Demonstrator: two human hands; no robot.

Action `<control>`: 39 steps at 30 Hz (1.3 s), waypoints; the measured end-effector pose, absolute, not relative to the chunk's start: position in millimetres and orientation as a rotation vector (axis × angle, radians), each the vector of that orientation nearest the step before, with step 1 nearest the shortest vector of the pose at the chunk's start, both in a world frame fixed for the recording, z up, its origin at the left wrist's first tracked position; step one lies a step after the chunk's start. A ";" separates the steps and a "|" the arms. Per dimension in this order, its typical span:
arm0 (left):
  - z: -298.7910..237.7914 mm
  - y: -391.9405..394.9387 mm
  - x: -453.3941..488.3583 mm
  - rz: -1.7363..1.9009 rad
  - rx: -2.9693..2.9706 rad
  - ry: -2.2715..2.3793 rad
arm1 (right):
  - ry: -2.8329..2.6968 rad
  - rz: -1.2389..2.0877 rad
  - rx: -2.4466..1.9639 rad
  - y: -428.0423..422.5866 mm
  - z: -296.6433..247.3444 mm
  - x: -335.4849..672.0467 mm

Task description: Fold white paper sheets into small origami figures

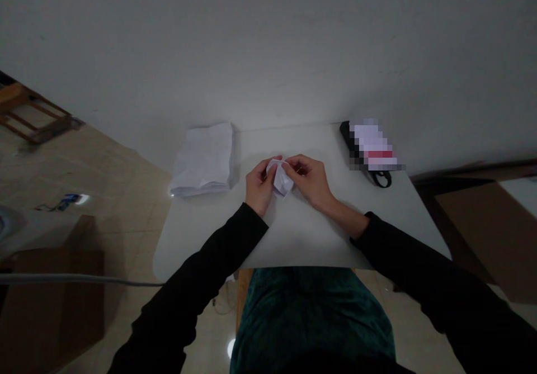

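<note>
A small folded paper [280, 177] is pinched between the left hand [259, 187] and the right hand [310, 181]

The folded paper is gripped by both hands at the middle of the white counter [293, 234]. Neither hand is spread wide: each is closed narrowly on the sheet. The paper's long axis is slanted from upper left down to a pointed corner at lower right, and that corner is directed toward the gap between the wrists. The left hand is judged slightly nearer, with its fingers curled around the paper's left side, while the right hand's fingertips are pressed against its upper right edge. Whether the paper touches the counter cannot be told.

Black sleeves [235, 240] are worn on both arms, and a green garment [310, 318] is seen just below the counter's near edge. To the left, a stack of white paper [203, 159] is placed near the far edge, well apart from the left hand. To the right, a black object [346, 136] is partly covered by a pixelated item [371, 147], so neither can be identified, and a black loop [381, 179] lies beside it. Beyond the counter, a white wall [268, 44] is seen. Off to the left, a tiled floor [117, 195], a cardboard box [54, 301] and a wooden frame [31, 114] are visible.
</note>
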State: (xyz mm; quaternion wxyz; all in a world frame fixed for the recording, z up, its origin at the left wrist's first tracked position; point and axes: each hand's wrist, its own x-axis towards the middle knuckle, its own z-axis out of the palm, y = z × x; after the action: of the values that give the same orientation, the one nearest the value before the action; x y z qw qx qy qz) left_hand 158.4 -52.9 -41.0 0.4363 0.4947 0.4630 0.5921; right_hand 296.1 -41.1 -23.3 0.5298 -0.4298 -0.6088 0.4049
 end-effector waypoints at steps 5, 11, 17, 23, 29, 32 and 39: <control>-38.3 -58.2 161.9 1.526 1.284 1.226 | -1.448 0.976 -1.039 -42.6 -21.8 294.1; -33.2 -62.0 162.0 1.571 1.491 1.289 | -1.516 0.943 -1.007 -45.3 -19.2 295.0; -30.0 -62.7 162.0 1.602 1.478 1.367 | -1.525 0.846 -0.977 -47.9 -22.6 293.5; -26.7 -63.6 163.8 1.606 1.255 1.296 | -1.490 0.930 -0.936 -51.8 -26.7 289.7; -28.2 -61.0 160.3 1.616 1.147 1.229 | -1.462 0.989 -0.947 -55.0 -30.7 287.0; -29.0 -61.0 159.7 1.572 1.178 1.226 | -1.431 1.007 -0.953 -54.9 -30.1 286.6; -42.4 -63.1 166.0 1.231 1.170 1.068 | -1.295 0.959 -1.032 -50.6 -27.8 289.8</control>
State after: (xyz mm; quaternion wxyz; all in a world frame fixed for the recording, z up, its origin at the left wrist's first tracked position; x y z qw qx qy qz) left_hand 166.0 -63.1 -42.4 0.5375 0.4918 0.4488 0.5175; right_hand 289.8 -50.6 -27.8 0.5762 -0.4407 -0.5530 0.4098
